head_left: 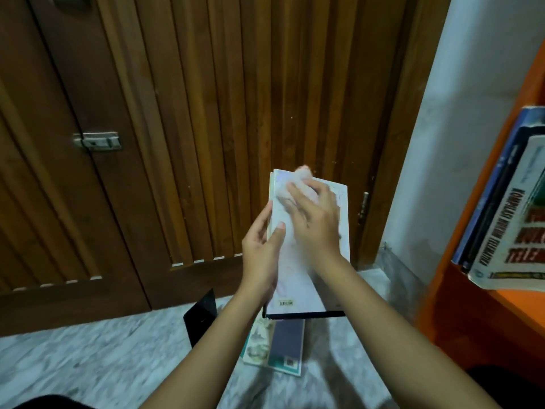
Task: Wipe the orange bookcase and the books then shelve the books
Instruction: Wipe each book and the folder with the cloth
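Leftmost, a black metal bookend (201,315) stands on the marble floor (88,364). Next, the left hand (261,249) grips the edge of a pale hardcover book (295,278) held in the air, thumb on the cover. The right hand (315,219) presses a crumpled white cloth (303,175) onto it, fingers curled over the wad. Two thin paperbacks (283,346) lie below, and the orange bookcase (442,290) stands far right.

Slatted brown wooden doors (206,113) fill the view, a metal latch (97,141) on their left half; a white wall (460,113) stands right of the doors, grey marbled floor (88,364) below.
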The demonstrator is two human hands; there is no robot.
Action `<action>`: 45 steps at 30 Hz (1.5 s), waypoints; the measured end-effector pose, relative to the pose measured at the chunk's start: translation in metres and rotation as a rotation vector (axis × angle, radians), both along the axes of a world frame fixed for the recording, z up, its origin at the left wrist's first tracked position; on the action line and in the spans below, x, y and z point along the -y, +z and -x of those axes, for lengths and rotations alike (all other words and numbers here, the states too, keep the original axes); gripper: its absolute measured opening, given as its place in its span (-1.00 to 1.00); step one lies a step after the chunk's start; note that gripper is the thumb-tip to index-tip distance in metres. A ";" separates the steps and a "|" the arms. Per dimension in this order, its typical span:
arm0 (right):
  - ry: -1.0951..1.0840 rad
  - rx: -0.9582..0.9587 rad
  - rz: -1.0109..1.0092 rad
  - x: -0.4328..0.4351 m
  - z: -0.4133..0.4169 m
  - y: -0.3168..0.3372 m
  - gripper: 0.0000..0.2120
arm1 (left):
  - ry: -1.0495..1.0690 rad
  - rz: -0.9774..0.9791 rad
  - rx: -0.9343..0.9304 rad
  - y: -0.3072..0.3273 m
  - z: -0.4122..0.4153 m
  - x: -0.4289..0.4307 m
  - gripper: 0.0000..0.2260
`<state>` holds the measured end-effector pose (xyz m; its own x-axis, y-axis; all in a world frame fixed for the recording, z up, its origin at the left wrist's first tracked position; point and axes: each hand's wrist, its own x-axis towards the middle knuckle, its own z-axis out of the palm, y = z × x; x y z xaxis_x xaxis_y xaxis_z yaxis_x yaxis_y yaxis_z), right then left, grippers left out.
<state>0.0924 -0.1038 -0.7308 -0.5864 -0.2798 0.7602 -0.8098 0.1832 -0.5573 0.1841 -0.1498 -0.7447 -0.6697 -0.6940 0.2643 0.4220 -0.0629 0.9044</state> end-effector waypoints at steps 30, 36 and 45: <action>-0.201 0.162 -0.306 0.027 -0.022 -0.023 -0.60 | 0.077 -0.299 -0.117 -0.003 0.005 0.029 -0.65; 0.120 -0.231 -0.491 -0.014 -0.002 -0.046 -0.62 | 0.059 -0.463 -0.182 -0.014 -0.006 0.044 -0.63; -0.331 0.278 -0.391 -0.006 -0.025 -0.066 -0.60 | 0.234 -0.428 -0.122 -0.011 0.000 0.036 -0.66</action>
<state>0.1177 -0.0977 -0.7971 -0.8534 -0.2760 0.4423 -0.5070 0.6368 -0.5809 0.1839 -0.1858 -0.7558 -0.4651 -0.8852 -0.0107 0.5699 -0.3086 0.7616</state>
